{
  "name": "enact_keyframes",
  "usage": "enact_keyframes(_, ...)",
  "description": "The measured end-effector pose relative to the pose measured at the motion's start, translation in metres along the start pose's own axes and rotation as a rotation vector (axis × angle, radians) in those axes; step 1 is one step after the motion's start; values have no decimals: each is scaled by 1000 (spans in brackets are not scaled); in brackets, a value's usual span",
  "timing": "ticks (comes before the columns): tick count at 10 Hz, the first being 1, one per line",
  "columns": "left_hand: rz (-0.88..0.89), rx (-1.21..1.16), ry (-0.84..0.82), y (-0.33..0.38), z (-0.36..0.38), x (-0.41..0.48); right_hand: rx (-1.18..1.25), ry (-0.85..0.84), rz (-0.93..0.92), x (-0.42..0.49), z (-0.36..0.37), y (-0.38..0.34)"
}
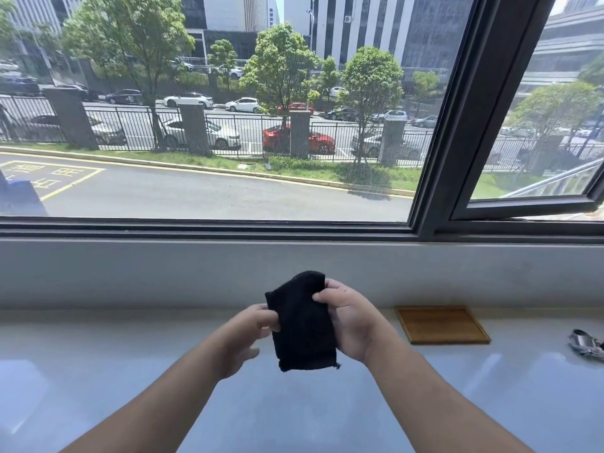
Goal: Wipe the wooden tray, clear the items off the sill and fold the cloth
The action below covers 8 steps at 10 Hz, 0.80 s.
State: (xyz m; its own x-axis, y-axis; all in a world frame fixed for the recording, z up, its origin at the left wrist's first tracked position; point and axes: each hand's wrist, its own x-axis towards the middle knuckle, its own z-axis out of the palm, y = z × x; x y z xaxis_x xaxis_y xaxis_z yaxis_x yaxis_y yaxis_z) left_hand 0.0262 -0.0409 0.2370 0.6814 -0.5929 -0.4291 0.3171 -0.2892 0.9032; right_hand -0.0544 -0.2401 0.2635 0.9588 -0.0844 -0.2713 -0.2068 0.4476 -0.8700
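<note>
Black cloth (302, 325) (folded), pinched by left hand (246, 335), right hand (348, 322)

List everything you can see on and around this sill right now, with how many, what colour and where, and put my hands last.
cloth: one, black, folded small, held up above the sill between both hands
wooden tray: one, brown, flat on the sill at the right, against the wall, nothing on it
metal item: one, silver-grey, on the sill at the far right edge, partly cut off; cannot tell what it is
sill: one, glossy white, across the foreground
window frame: dark grey, above the sill; right pane tilted open
left hand: one, pinching the cloth's left edge
right hand: one, gripping the cloth's right side
</note>
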Motion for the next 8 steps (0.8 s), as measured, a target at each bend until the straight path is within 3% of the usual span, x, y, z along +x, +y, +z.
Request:
enact_keyframes(1,43,-118,4,-8,3,11,96,111,1,9,-9,9)
enact_keyframes(2,35,-43,238,-31,12,30,-67,167,111,15,-24,43)
enact_keyframes(3,-72,98,333,-83,18,42,-360,252,216,18,-42,94)
enact_keyframes(5,-318,257,314,-225,31,60,-609,289,428,22,-77,220)
enact_keyframes(6,-297,541,292,-271,37,60,-968,280,358,14,-87,268)
enact_keyframes(7,-136,856,256,-293,36,61,-1344,181,176,8,-95,298)
enact_keyframes(8,-94,892,236,-283,35,63,-1372,143,144,9,-92,294)
